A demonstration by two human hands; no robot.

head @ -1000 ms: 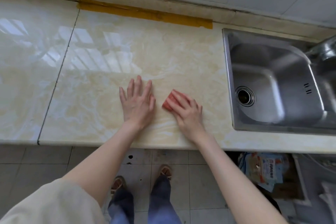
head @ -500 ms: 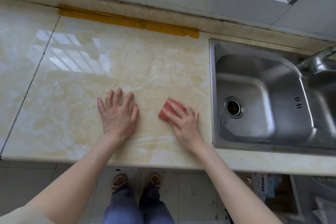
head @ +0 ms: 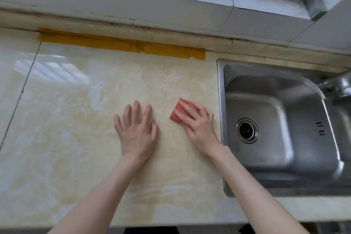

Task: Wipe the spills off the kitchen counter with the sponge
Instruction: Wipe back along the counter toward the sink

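Spreading across most of the view, the cream marbled counter [head: 76,138] now shows more of its back edge and of the tiled wall behind it than half a second ago, while the floor and feet below its front edge have slipped out of sight. On the right, the steel sink [head: 220,119] is set into the counter, and it sits as it did before. A strip of yellow tape [head: 121,43] runs along the back of the counter, ending just short of the sink's far corner. The left hand [head: 137,135] lies flat on the counter with palm down and fingers spread wide, holding nothing, the same pose as earlier. The right hand [head: 201,129] is near the sink's rim, its straight fingers pressing down on the sponge [head: 177,111], as they did before. That pink sponge lies on the counter between the left hand and the sink, with its far corner poking out past the fingertips. In the sink's basin sits the round drain [head: 247,130].
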